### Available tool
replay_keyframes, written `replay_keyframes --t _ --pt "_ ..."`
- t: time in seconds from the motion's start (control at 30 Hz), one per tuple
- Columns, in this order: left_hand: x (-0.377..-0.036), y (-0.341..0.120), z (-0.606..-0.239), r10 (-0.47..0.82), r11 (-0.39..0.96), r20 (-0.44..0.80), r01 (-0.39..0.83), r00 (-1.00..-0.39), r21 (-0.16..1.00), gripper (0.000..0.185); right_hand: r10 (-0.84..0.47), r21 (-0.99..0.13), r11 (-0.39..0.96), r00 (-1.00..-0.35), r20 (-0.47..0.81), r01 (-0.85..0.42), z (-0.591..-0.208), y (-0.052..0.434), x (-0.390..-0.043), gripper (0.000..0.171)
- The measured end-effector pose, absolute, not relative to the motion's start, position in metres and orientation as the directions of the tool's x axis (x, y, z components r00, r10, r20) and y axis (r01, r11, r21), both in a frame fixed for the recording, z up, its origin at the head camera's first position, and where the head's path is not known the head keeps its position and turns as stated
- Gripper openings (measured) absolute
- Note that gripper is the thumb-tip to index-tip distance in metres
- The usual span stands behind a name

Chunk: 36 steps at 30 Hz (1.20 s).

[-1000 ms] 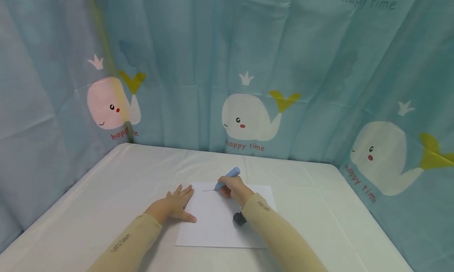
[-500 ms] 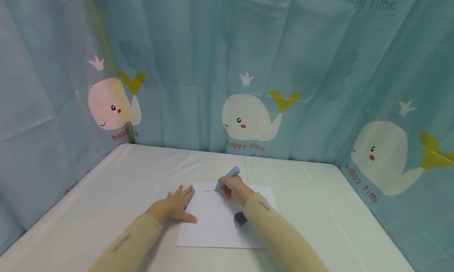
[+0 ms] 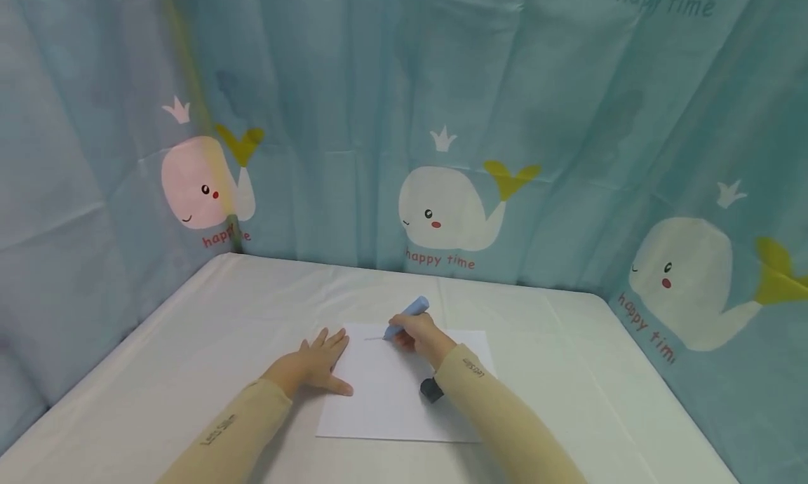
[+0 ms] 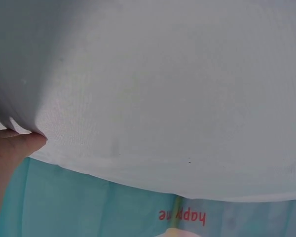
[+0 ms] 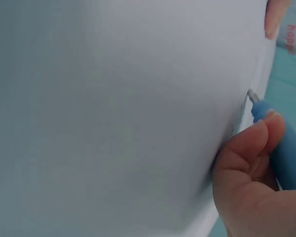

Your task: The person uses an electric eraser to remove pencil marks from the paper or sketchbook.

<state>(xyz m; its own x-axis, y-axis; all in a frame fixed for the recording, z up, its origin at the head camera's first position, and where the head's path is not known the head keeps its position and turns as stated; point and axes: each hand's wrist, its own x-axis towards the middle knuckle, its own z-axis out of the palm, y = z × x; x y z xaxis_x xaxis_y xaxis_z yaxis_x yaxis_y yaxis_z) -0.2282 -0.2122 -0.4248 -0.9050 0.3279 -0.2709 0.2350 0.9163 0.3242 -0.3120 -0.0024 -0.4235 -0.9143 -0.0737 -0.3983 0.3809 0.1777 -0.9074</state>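
Firmly in right hand (image 3: 421, 335): pen (image 3: 407, 314).

The head camera is looking forward and down from above the person's forearms, taking in the whole white cloth-covered counter (image 3: 221, 316) and the teal whale-print curtain (image 3: 568, 119) behind it. The left wrist camera is sitting very near the counter (image 4: 163, 89), facing the curtain edge. The right wrist camera is hovering just above the white paper sheet (image 5: 113, 118), sharing with the head view the blue plastic pen (image 5: 286, 158).
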Motion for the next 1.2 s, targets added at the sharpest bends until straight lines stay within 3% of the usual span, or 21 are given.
replay_keyframes --t 0.23,0.6,0.9,1.2 --pt "-0.2305 -0.2083 -0.425 0.335 0.914 -0.266 0.243 -0.904 0.325 0.107 -0.012 -0.913 0.113 -0.918 -0.396 0.392 -0.4223 0.0007 -0.3115 0.026" --pt "-0.2272 -0.2089 -0.4219 0.325 0.914 -0.266 0.23 -0.907 0.334 0.107 0.01 -0.911 0.132 -0.919 -0.393 0.391 -0.4242 -0.0047 -0.3129 0.032" --pt "-0.2278 -0.2137 -0.4234 0.311 0.923 -0.273 0.221 -0.91 0.316 0.107 -0.051 -0.912 0.108 -0.914 -0.403 0.396 -0.4238 -0.0069 -0.314 0.026" --pt "-0.2295 -0.2143 -0.4263 0.322 0.922 -0.27 0.236 -0.908 0.307 0.108 0.004 -0.906 0.145 -0.916 -0.401 0.398 -0.4247 -0.0078 -0.3144 0.021"
